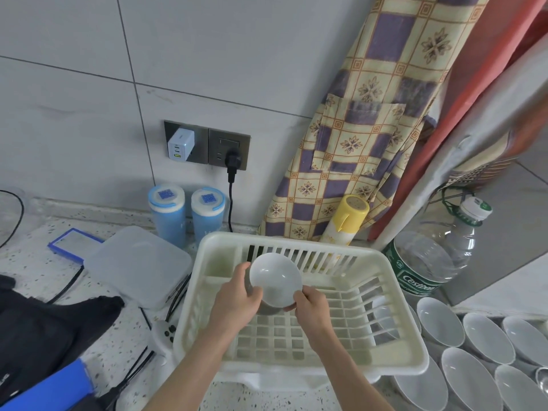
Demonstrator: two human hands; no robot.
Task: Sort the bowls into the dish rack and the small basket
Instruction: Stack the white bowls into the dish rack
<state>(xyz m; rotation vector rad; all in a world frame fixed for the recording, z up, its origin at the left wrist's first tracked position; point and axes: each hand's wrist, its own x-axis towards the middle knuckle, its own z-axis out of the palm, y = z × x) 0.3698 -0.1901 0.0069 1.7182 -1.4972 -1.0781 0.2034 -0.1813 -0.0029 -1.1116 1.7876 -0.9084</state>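
A small white bowl (275,278) hangs tilted over the cream plastic dish rack (394,295), its hollow facing me. My left hand (240,298) grips its left rim and my right hand (310,307) grips its lower right rim. The rack's slatted floor under the bowl holds nothing that I can see. To the right of the rack, several more white bowls (440,321) lie side by side in the sink. No small basket is in view.
A clear lidded box (139,265) and two blue canisters (167,215) stand left of the rack. Behind it are a yellow-capped bottle (345,221), a large water bottle (430,256) and a hanging checked apron (364,129). Cables and a black bag (44,330) lie at left.
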